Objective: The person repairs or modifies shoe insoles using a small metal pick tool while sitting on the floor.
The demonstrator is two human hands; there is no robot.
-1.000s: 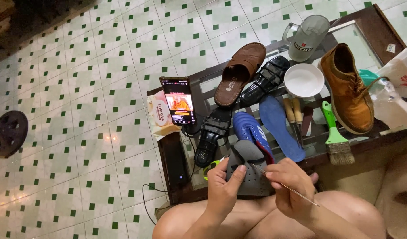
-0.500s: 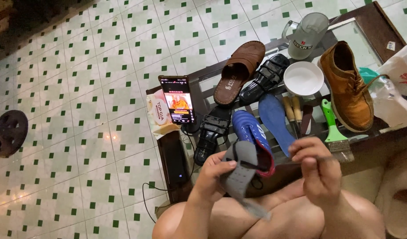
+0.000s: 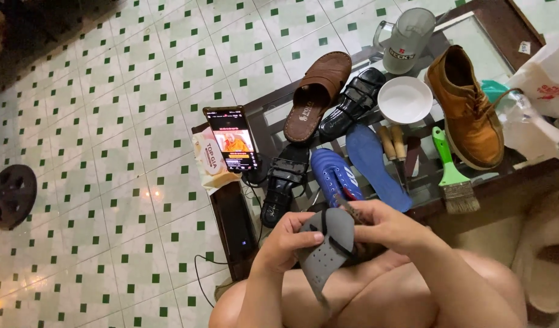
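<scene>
**Item in hand:** grey perforated shoe (image 3: 328,249), held over the person's lap at the lower centre of the head view, just in front of the low glass table (image 3: 473,36).

**Grip:** left hand (image 3: 285,240) closes on the shoe's left edge, thumb lying across the upper face, fingers curled behind. Right hand (image 3: 382,225) closes over the top right part, fingertips pinched at the upper rim; whether it also pinches a small tool or thread cannot be told.

**Orientation:** long axis runs roughly from 1 o'clock down to 7 o'clock, the narrow lower end pointing toward the knees, the broad rounded end up under the right hand. The perforated face is turned toward the camera.

**Handling, judged:** light; soft and flexible, likely rubber or foam, since it looks thin-walled and bends a little in the grip. Not fragile, not notably slippery. Best taken by the side edges or thick rim, both hands steadying, as the thin lower end would flop if held alone.

**Surroundings:** blue shoe (image 3: 331,176) at 12 o'clock of the hands, blue insole (image 3: 373,164) at 1, black sandal (image 3: 282,182) at 11, lit phone (image 3: 232,138) beyond it; green-handled brush (image 3: 452,173) at 2; brown leather shoe (image 3: 467,109) and white bowl (image 3: 404,100) farther at 1 to 2.
</scene>
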